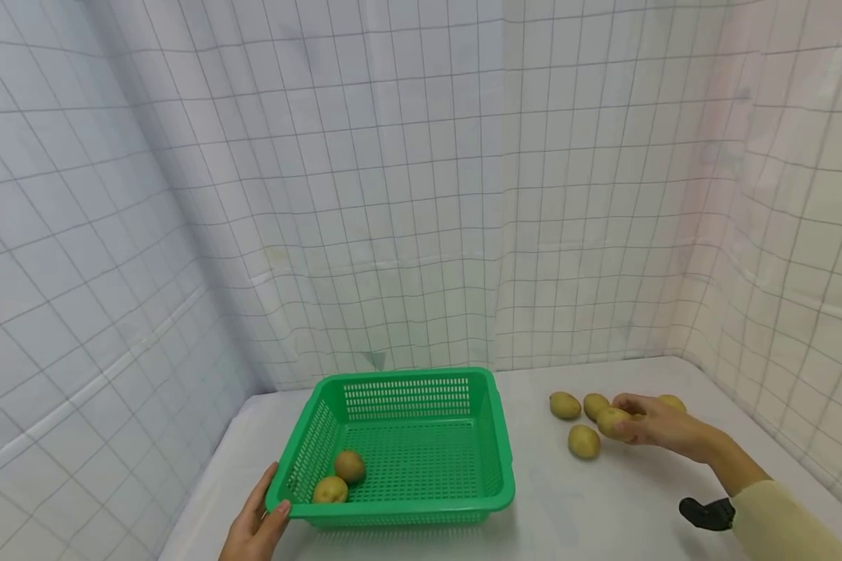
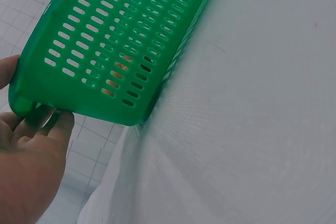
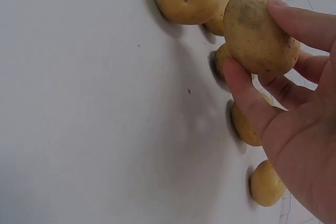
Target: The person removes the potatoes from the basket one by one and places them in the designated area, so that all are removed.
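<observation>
Potato (image 1: 613, 422) held at the fingertips, neighbours close enough to knock

Right of centre in the lower half of the head view, the person's right hand (image 1: 663, 427) pinches the potato between thumb and fingers; in the right wrist view it appears clear of the white tabletop (image 1: 554, 506). Its rounded surface meets mainly the finger ends, so a loosened pinch or a twist could let it slip. It would then probably fall among the loose potatoes (image 1: 585, 442) near it and set one rolling.

At the lower left, the left hand (image 1: 252, 522) grips the green plastic basket (image 1: 421, 508) by its front-left corner, fingers curled about the rim. Held there alone, the basket could swivel or tip if that hand tugged or pressed hard. A yellow potato (image 1: 330, 490) and a brown round item (image 1: 350, 467), too indistinct to name surely, lie near the same corner and could roll. A potato carried too low could also strike the basket's right wall (image 1: 498, 444).
</observation>
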Available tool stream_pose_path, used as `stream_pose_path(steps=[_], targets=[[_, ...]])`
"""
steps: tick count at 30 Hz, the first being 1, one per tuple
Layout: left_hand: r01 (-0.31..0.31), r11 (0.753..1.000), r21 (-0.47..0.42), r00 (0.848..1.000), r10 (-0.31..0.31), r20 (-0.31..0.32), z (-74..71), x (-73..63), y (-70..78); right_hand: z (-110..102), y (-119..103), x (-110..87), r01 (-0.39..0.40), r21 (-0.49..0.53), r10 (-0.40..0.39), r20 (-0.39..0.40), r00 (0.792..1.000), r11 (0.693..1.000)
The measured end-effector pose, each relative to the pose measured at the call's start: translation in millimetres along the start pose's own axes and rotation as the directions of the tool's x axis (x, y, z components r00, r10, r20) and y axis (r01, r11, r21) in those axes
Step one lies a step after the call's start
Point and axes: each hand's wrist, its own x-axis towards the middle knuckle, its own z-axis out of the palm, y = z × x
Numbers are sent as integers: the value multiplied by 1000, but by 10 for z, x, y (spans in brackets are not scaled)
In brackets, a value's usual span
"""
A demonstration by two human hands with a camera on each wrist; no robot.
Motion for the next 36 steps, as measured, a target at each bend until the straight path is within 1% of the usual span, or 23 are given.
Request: stream_pose_path(steps=[2,7,9,11,14,18,22,26,30,36], targets=[[6,1000,-4,1000,-6,-4,-4,4,1,-12,53,-29,-11,11,11,3,1000,1000],[39,999,17,999,-39,-30,-17,8,9,0,172,-64,-26,2,26,0,1000,1000],[41,999,20,999,-40,-36,-17,4,6,15,193,-64,-26,-9,26,11,1000,1000],[37,999,7,999,-36,-36,-17,4,-1,29,194,-58,-29,-25,29,18,999,999],[14,1000,-18,1000,-14,-22,-16,4,-12,51,170,-47,-40,-69,40,11,999,997],[-9,999,-34,1000,9,-7,-11,8,-20,77,139,-44,-59,-119,57,-19,998,991],[-28,999,-43,1000,29,10,0,17,-21,85,133,-59,-65,-130,60,-41,997,989],[-17,999,-35,1000,17,7,0,21,-21,78,132,-76,-73,-137,65,-55,996,988],[9,1000,-20,1000,-9,-7,-7,20,-27,57,123,-90,-81,-147,71,-70,995,986],[13,999,-47,1000,-13,-6,-7,30,-37,20,99,-103,-89,-175,76,-78,994,981]])
